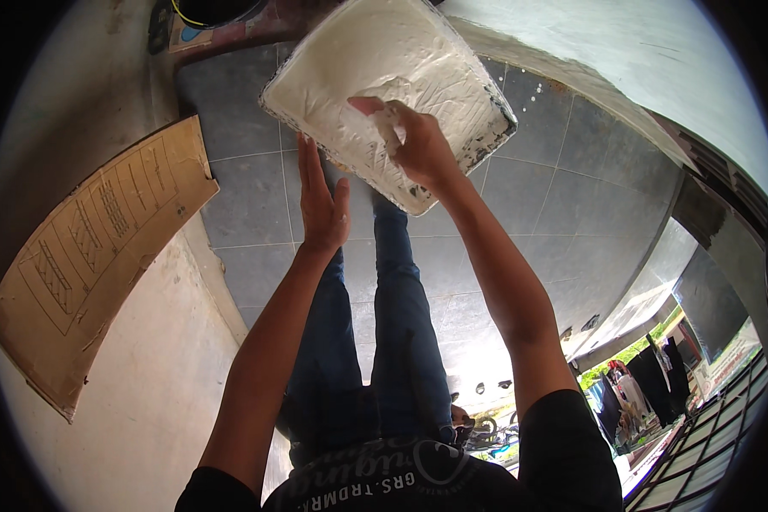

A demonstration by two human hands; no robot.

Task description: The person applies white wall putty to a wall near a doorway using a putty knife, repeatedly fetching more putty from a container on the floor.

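A large square block-like form [439,64] is coated in thick off-white paste, with streaks on its surface and dark specks along its rough edges. My right hand [427,149] is closed over its lower part, gripping a small paste-smeared piece with a pinkish-red end [366,105]; its exact kind is hard to make out. White paste also coats some of the right fingers. My left hand [322,200] is held upright with fingers straight and thumb apart, its fingertips at the form's lower left edge. Nothing shows in the left hand.
Dark grey tiles [563,162] cover the floor, with white drops near the right wall. A flattened cardboard sheet [102,247] leans at the left wall. A dark round container [218,10] stands at the far left. Hanging clothes [648,384] and a barred grille [717,435] show at lower right.
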